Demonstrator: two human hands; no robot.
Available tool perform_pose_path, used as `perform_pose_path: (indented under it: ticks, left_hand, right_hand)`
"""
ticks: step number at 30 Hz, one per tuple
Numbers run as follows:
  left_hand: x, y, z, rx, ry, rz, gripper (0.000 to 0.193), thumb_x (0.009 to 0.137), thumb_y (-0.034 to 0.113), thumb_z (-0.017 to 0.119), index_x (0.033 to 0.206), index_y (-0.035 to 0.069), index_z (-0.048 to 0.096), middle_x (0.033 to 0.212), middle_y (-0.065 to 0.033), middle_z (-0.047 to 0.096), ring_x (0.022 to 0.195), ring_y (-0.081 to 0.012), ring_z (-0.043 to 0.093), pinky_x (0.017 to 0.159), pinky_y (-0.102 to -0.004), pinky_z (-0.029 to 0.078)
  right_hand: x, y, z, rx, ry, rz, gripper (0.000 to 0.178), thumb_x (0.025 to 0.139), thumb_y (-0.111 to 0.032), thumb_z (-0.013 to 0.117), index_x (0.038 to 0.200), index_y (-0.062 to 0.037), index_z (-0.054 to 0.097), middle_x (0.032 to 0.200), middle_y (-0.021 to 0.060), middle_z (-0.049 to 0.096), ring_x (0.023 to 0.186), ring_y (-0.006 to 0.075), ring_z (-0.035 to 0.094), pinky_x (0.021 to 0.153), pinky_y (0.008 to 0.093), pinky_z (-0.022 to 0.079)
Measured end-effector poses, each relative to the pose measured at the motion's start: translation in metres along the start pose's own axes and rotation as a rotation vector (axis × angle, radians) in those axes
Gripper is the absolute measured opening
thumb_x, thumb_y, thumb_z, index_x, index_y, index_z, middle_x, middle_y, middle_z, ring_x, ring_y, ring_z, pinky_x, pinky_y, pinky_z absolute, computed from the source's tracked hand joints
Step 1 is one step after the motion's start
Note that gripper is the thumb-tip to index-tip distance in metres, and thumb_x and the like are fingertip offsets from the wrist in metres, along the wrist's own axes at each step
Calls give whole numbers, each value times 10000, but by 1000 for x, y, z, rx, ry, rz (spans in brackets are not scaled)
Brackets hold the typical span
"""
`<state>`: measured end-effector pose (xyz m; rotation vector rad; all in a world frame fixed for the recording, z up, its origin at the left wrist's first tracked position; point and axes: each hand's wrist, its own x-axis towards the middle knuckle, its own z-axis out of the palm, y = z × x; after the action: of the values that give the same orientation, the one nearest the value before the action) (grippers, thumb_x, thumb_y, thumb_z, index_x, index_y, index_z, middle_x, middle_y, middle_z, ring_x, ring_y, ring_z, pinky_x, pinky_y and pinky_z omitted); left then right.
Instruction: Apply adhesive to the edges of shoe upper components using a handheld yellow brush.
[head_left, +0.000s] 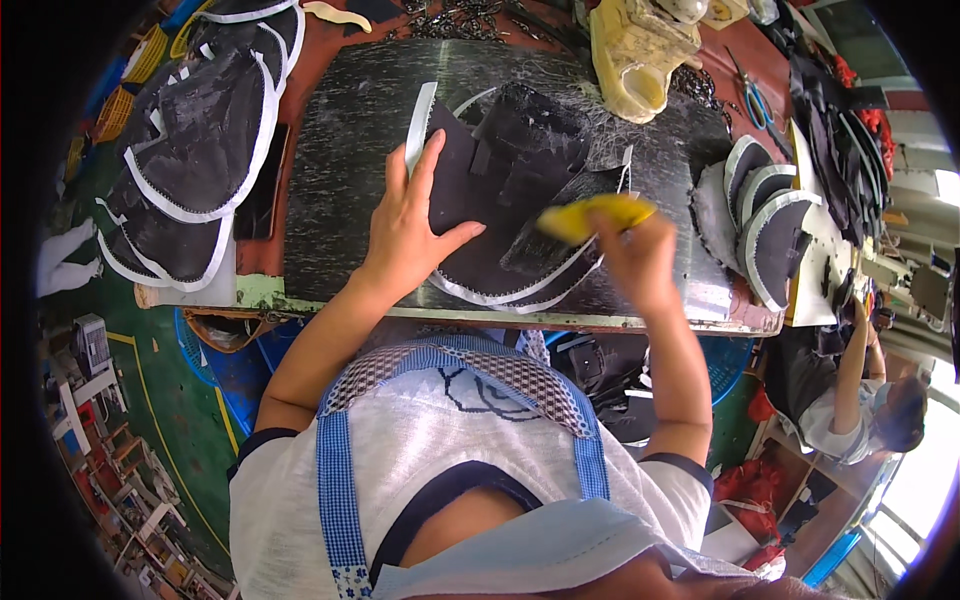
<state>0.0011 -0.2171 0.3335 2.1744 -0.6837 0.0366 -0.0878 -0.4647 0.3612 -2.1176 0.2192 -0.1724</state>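
Note:
A black curved fabric piece [455,190] with a white stitched edging lies on a dark, scratched board [345,150] in front of me. My left hand [405,230] rests on its left side, fingers spread and thumb stretched out on the fabric. In my right hand [640,255] is a yellow handheld tool [575,220], held over the right part of the piece. Motion smears the tool, so its exact kind does not show. A narrow white strip [421,115] sticks up at the piece's upper left, beside my left fingertips.
Several white-edged black pieces [200,150] overlap at the table's left end; more [780,225] lie to the right. A worn cream-yellow machine part [645,55] stands at the back, near blue-handled scissors [755,100]. Another person [850,410] sits at far right. Below the table edge is a blue basket [730,365].

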Motion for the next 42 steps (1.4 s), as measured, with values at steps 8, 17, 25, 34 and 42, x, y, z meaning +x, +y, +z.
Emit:
perform_pose_path:
  ticks: [8,17,25,34,42]
  left_hand:
    - [1,-1,-5,35,-1,73,975,700,145,815,1483,90,235,1336,-201,379,1182,-388,496,929,-429,475]
    - [7,-19,-16,-1136,-145,-461,424,971,134,544,1347,-19,424,1192,-88,602,1088,-129,570,944,-288,457]
    - [17,-51,-29,-1154,-368,-614,281,958,111,534,1205,-18,571,1072,-54,655,937,-114,631,841,-277,520]
    - [7,-46,-16,-903,-241,-514,183,960,92,549,1120,17,598,885,47,604,768,-2,524,656,-187,437]
    - [5,-49,-3,-526,-53,-236,129,964,5,477,1084,-23,512,880,-62,641,819,-68,560,731,-251,467]
  right_hand:
    - [75,8,-14,-167,285,-431,72,821,-5,660,893,-7,665,789,145,635,697,299,633,624,345,500]
    - [163,64,-83,-730,325,-113,338,913,-305,627,820,16,681,719,121,670,604,195,625,563,330,466]
    - [79,-13,-25,343,-210,56,217,913,-190,643,931,22,689,768,64,690,654,128,646,590,236,498]
    - [80,-42,35,-34,-367,-689,214,815,34,655,1021,-17,686,964,139,683,840,272,665,744,327,543]
    - [44,-47,7,-181,-411,-622,253,761,22,682,1012,-5,687,1005,128,685,903,280,666,783,364,530]
